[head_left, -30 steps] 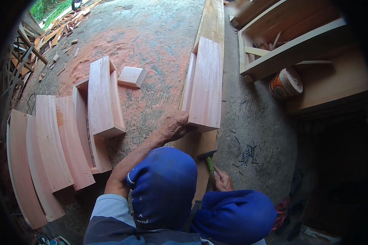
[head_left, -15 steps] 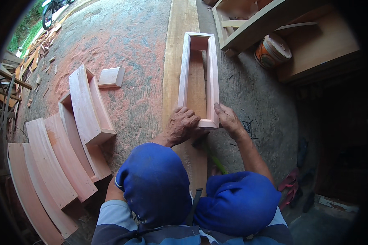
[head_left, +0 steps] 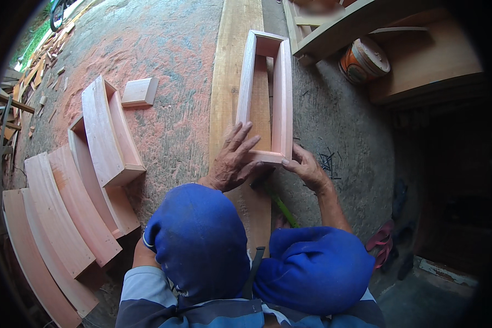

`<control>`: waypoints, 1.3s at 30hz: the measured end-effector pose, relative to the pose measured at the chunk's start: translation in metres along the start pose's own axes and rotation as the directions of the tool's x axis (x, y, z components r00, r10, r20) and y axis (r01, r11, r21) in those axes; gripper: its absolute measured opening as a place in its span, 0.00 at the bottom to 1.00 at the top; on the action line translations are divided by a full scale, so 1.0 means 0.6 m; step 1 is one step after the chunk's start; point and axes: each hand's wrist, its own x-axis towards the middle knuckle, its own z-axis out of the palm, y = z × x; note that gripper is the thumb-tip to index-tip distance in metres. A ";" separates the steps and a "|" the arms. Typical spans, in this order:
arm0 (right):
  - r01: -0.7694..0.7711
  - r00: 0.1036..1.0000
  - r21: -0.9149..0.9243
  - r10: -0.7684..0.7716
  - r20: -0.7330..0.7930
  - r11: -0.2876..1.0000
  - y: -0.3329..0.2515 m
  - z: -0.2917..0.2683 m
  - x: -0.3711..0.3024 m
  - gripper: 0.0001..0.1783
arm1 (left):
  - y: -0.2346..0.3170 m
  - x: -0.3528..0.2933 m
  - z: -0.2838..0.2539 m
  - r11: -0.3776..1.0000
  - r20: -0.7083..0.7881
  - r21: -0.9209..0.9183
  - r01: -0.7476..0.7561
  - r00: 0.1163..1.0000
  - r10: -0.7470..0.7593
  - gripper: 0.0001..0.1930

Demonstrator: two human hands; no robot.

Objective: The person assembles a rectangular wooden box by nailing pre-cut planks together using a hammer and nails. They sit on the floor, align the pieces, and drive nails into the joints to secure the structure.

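A long narrow wooden box frame (head_left: 282,104), pale pink and bottomless, lies lengthwise over a wide plank (head_left: 227,76), its near end toward me. My left hand (head_left: 230,164) rests at the near left corner with fingers stretched out along the left side. At the near right corner, my right hand (head_left: 310,170) grips the frame, thumb at the end piece and fingers along the outer side. A hammer with a green handle (head_left: 285,212) lies just below the near end, its dark head partly shaded by my left hand.
Dark nails (head_left: 327,161) are scattered right of the frame. On the left stand several similar wooden boxes (head_left: 101,131) and a small wood block (head_left: 140,92). A bucket (head_left: 364,61) and wooden furniture (head_left: 426,60) occupy the far right. Pink sandals (head_left: 381,240) lie at right.
My left hand has loosened from a closed grip on the near end, its fingers now spread along the left side. My right thumb has slid down to the near corner. The view has shifted slightly.
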 end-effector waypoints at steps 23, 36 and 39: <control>0.031 0.986 -0.407 -0.094 -0.137 0.913 -0.048 0.134 0.110 0.41 | -0.128 -0.069 -0.082 0.409 0.215 -0.606 0.682 0.635 -0.742 0.35; 0.121 0.992 -0.188 -0.126 -0.012 0.975 -0.020 0.080 0.128 0.39 | -0.104 -0.053 -0.077 0.117 0.342 -0.770 0.628 0.559 -0.755 0.30; 0.089 0.996 0.019 -0.089 0.008 0.996 -0.022 0.068 0.117 0.37 | -0.097 -0.034 -0.078 -0.041 0.415 -0.814 0.579 0.531 -0.739 0.33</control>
